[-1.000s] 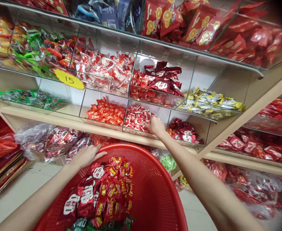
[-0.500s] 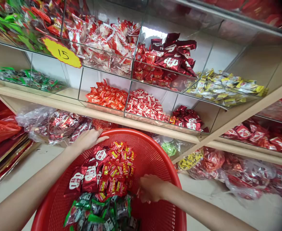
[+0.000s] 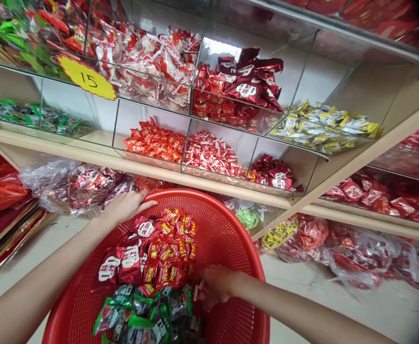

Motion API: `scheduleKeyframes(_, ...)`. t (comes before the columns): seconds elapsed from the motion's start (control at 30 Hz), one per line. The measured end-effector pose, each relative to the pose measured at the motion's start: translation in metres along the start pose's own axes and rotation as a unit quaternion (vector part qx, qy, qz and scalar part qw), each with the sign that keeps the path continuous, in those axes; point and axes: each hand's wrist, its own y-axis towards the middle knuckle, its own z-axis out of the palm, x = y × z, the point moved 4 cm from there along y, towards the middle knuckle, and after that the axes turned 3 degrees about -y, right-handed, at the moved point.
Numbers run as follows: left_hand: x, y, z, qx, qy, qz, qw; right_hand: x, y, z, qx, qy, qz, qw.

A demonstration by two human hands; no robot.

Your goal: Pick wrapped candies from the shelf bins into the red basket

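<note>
My left hand grips the far left rim of a large red plastic basket, thumb lying inside the edge. Down in the basket's right side, my right hand is closed with its fingertips round a small red-and-white wrapped candy; the grip is partly hidden. Left of it lie small red candies with yellow lettering. Larger dark red packets rest along the basket's left side. Green-and-black wrapped sweets fill the near part.
Beyond the basket stand wooden shelves with clear bins of orange-red candies, red-and-white candies and yellow packets. A yellow price tag reads 15. Plastic bags of sweets sit on the floor under the shelf.
My right hand has shifted slightly down and toward the green sweets, and a red-and-white candy now shows at its fingertips. The whole view has moved a little; my left hand stays on the rim.
</note>
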Motion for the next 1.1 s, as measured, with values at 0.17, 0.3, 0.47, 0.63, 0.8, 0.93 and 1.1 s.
scheduleKeyframes(0.17, 0.001, 0.000, 0.000, -0.001, -0.005, 0.001, 1.000, 0.005, 0.004, 0.009, 0.048, -0.073, -0.063, 0.994)
scheduleKeyframes(0.3, 0.001, 0.000, 0.001, 0.006, -0.011, -0.007, 1.000, 0.008, 0.005, 0.017, 0.089, -0.062, -0.115, 0.987)
scheduleKeyframes(0.47, 0.001, 0.003, 0.003, 0.009, -0.008, -0.010, 1.000, 0.003, 0.004, 0.014, 0.074, -0.065, -0.134, 0.986)
scheduleKeyframes(0.63, 0.001, 0.003, 0.001, 0.005, -0.005, -0.002, 1.000, -0.002, 0.008, 0.013, 0.065, -0.066, -0.136, 0.986)
scheduleKeyframes(0.8, 0.002, 0.001, 0.001, 0.002, 0.004, -0.001, 1.000, -0.005, 0.010, 0.014, 0.078, -0.034, -0.155, 0.984)
scheduleKeyframes(0.93, 0.003, 0.000, 0.003, -0.001, 0.012, 0.001, 1.000, -0.002, 0.016, 0.020, 0.070, -0.031, -0.171, 0.982)
scheduleKeyframes(1.1, 0.002, 0.002, 0.003, 0.005, 0.009, -0.001, 1.000, -0.006, 0.018, 0.012, 0.088, 0.005, -0.175, 0.981)
